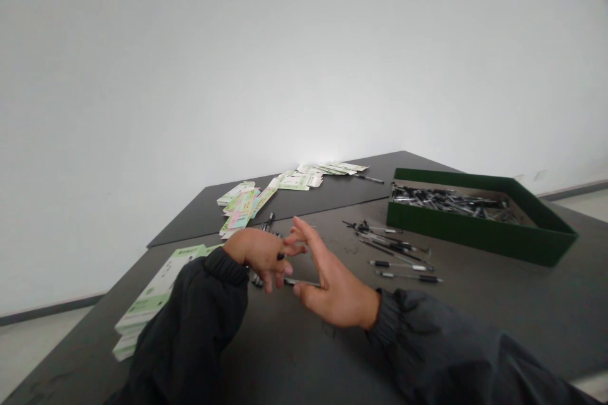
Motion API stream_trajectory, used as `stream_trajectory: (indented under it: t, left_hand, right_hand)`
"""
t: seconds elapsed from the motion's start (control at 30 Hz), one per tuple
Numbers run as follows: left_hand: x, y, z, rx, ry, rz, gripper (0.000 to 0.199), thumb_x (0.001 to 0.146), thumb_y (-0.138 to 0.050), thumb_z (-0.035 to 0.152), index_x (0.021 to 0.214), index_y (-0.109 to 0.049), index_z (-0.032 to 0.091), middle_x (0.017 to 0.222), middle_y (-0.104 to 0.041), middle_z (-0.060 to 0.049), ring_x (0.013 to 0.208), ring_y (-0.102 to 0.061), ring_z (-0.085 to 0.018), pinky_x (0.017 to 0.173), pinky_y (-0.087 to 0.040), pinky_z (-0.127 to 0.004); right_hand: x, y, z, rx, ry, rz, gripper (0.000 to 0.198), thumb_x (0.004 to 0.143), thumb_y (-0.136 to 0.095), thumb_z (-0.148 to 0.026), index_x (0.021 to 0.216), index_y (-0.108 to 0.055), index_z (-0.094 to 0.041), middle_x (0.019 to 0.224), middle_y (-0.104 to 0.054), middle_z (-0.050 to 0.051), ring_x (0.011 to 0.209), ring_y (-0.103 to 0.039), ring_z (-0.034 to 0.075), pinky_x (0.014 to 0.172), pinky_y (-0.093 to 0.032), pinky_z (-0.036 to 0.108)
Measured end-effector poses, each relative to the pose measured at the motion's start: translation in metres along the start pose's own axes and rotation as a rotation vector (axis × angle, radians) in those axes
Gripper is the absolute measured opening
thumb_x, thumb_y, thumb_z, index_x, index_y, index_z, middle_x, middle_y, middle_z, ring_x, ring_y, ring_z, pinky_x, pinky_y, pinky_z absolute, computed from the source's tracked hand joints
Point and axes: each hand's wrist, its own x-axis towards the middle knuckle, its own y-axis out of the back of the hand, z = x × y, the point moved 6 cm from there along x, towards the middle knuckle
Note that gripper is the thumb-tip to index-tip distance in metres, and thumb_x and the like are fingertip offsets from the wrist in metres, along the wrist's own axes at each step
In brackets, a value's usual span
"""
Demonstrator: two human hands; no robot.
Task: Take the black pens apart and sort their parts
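Note:
My left hand [260, 252] is bent over the table with its fingers curled, and a dark pen end [280, 256] pokes out between them. A pen [304, 282] spans the gap from my left fingertips to the thumb of my right hand. My right hand [335, 283] has its fingers stretched out and thumb apart, close to that pen; firm contact cannot be made out. Beneath and behind my left hand, several black-and-clear pens [268, 221] lie together, partly hidden. Loose pens [394, 243] are scattered to the right of my right hand.
A green box [475, 234] of many pens stands at the right. Stacked green-and-white cartons [159, 291] lie at the left, beside my sleeve. Flat printed cartons [242, 205] spread toward the back, with a lone pen [369, 178] near them. The dark table [304, 354] meets a white wall.

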Motion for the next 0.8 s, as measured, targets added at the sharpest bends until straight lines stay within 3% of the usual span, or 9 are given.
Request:
stream_trajectory:
  t: [0.07, 0.23, 0.43, 0.5, 0.57, 0.63, 0.7, 0.8]
  left_hand:
    - [0.0, -0.001, -0.001, -0.009, 0.032, -0.026, 0.031, 0.091, -0.047, 0.031, 0.118, -0.049, 0.017, 0.093, -0.071, -0.01, 0.076, -0.069, -0.02, 0.07, -0.051, -0.029]
    - [0.0, -0.005, 0.005, -0.111, 0.138, -0.045, 0.035, 0.093, -0.04, 0.024, 0.127, -0.036, 0.018, 0.1, -0.069, -0.013, 0.076, -0.069, -0.02, 0.069, -0.05, -0.031]
    - [-0.001, -0.005, 0.006, -0.127, 0.148, -0.055, 0.04, 0.093, -0.04, 0.024, 0.131, -0.032, 0.017, 0.1, -0.068, -0.014, 0.076, -0.069, -0.02, 0.069, -0.05, -0.031]
    - [-0.001, -0.005, 0.004, -0.112, 0.13, -0.054, 0.041, 0.093, -0.039, 0.026, 0.132, -0.033, 0.016, 0.099, -0.068, -0.013, 0.077, -0.068, -0.02, 0.068, -0.05, -0.03]
    - [-0.001, -0.005, 0.003, -0.103, 0.111, -0.054, 0.045, 0.093, -0.04, 0.028, 0.135, -0.033, 0.016, 0.099, -0.068, -0.012, 0.078, -0.068, -0.02, 0.068, -0.05, -0.028]
    - [-0.001, -0.005, 0.002, -0.108, 0.111, -0.053, 0.053, 0.091, -0.043, 0.03, 0.14, -0.026, 0.017, 0.1, -0.068, -0.012, 0.079, -0.068, -0.02, 0.068, -0.05, -0.028]
    - [-0.002, -0.005, 0.003, -0.122, 0.128, -0.048, 0.059, 0.09, -0.045, 0.03, 0.142, -0.021, 0.018, 0.101, -0.069, -0.012, 0.079, -0.069, -0.021, 0.069, -0.05, -0.029]
    - [-0.001, -0.006, 0.004, -0.129, 0.148, -0.045, 0.05, 0.091, -0.043, 0.027, 0.137, -0.028, 0.017, 0.102, -0.069, -0.014, 0.078, -0.069, -0.021, 0.07, -0.05, -0.031]
  right_hand:
    - [0.0, 0.0, -0.001, -0.051, -0.017, -0.004, 0.082, 0.071, -0.057, -0.007, 0.142, -0.019, -0.02, 0.118, -0.045, 0.009, 0.11, -0.044, 0.023, 0.098, -0.035, 0.041]
    - [0.0, 0.008, 0.007, -0.173, -0.108, 0.144, 0.047, 0.081, -0.045, -0.007, 0.125, -0.041, -0.023, 0.085, -0.048, 0.001, 0.083, -0.049, 0.018, 0.082, -0.041, 0.038]
    - [0.0, 0.009, 0.011, -0.102, -0.024, 0.183, 0.065, 0.077, -0.044, -0.001, 0.137, -0.031, -0.022, 0.079, -0.046, -0.001, 0.106, -0.051, 0.02, 0.098, -0.035, 0.04]
    - [0.001, 0.006, 0.009, -0.03, -0.007, 0.124, 0.071, 0.078, -0.043, -0.001, 0.142, -0.021, -0.021, 0.084, -0.049, 0.001, 0.114, -0.048, 0.02, 0.102, -0.031, 0.041]
    - [0.003, 0.005, 0.004, 0.045, 0.006, 0.052, 0.079, 0.078, -0.045, -0.003, 0.146, -0.009, -0.021, 0.105, -0.052, 0.006, 0.123, -0.041, 0.02, 0.105, -0.029, 0.042]
    - [0.004, 0.007, -0.001, 0.061, 0.018, 0.021, 0.084, 0.077, -0.05, -0.005, 0.146, -0.004, -0.021, 0.127, -0.043, 0.011, 0.126, -0.035, 0.021, 0.105, -0.028, 0.042]
    - [0.005, 0.01, -0.003, 0.002, 0.01, 0.037, 0.079, 0.076, -0.053, -0.008, 0.145, -0.014, -0.021, 0.127, -0.041, 0.011, 0.12, -0.039, 0.022, 0.102, -0.032, 0.041]
    - [0.005, 0.012, 0.003, -0.106, -0.059, 0.08, 0.052, 0.08, -0.049, -0.009, 0.129, -0.041, -0.02, 0.095, -0.05, 0.004, 0.09, -0.05, 0.018, 0.088, -0.041, 0.038]
